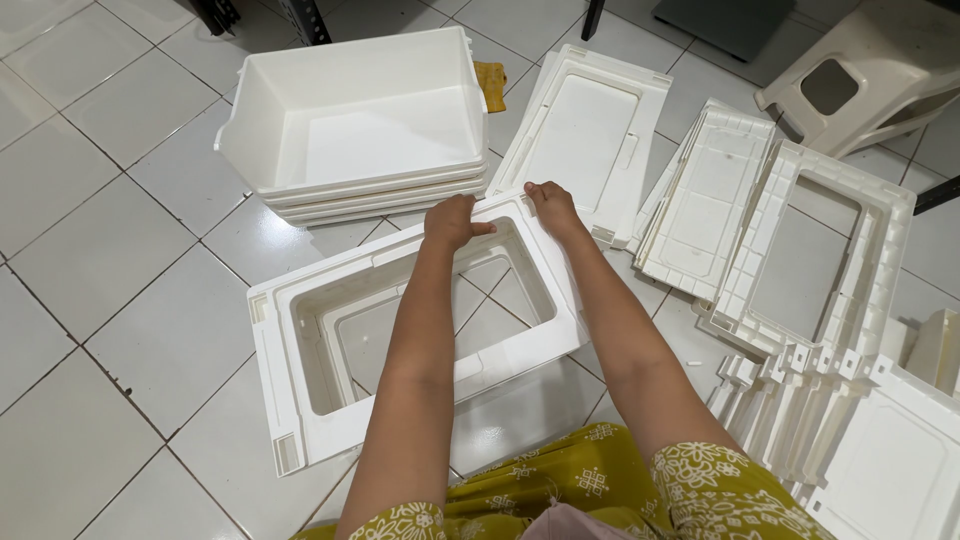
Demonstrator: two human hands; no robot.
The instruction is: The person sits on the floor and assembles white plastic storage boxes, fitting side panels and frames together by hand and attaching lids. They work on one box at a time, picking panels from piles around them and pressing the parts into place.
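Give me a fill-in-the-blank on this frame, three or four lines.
1. Both hands grip the far edge of the white ____ frame.
2. The left hand and right hand rest ____ the stacked bins.
3. The floor is covered in pale ____.
4. The plastic stool stands at the top ____ corner.

Missing words: plastic; near; tiles; right

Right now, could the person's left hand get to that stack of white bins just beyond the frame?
Probably yes. The left hand grips the far edge of the white frame, and the stacked white bins sit just beyond it on the floor, with nothing in between.
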